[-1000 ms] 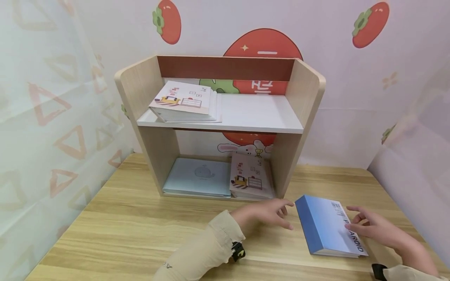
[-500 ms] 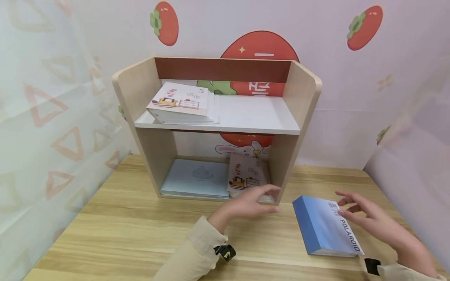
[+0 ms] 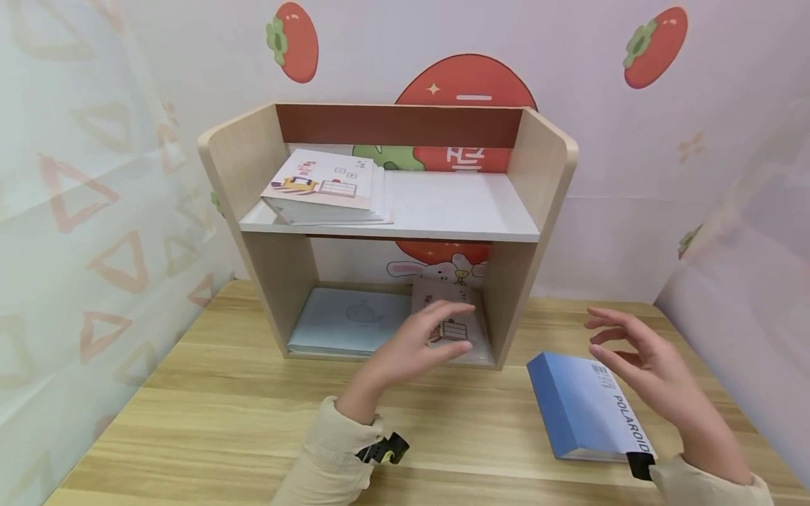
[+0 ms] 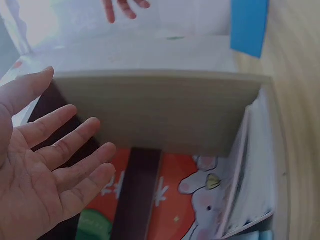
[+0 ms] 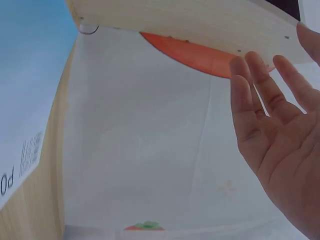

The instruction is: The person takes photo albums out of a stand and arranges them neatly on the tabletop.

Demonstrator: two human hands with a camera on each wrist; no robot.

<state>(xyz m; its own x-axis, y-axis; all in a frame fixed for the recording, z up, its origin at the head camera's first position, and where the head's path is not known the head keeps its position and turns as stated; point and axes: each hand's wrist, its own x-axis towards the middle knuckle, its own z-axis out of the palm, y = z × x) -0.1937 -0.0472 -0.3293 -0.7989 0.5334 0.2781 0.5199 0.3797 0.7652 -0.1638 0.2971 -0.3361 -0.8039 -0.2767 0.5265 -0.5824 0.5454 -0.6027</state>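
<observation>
My left hand (image 3: pixel 411 344) hovers before the lower shelf, thumb and fingers spread, holding nothing. Behind it a pale pink album (image 3: pixel 433 289) with a printed cover lies partly hidden, beside a light blue one with a whale (image 3: pixel 357 316). In the left wrist view the palm (image 4: pixel 45 170) shows with its fingers extended. At the right, my right hand (image 3: pixel 652 365) is raised over the far right side of a thick blue book marked POLAROID (image 3: pixel 579 407), which lies on the table. The right wrist view shows that hand (image 5: pixel 285 135) loosely bent, with nothing in its fingers.
A two-tier wooden bookshelf (image 3: pixel 547 161) stands at the middle of the table (image 3: pixel 221 429). On its upper shelf (image 3: pixel 455 204), a stack of white albums (image 3: pixel 323 183) leans to the left side. Patterned cloth walls stand behind and at both sides.
My left hand has moved left and up, from beside the blue book to before the lower shelf. My right hand has lifted away from the book's right edge. The book stays on the table.
</observation>
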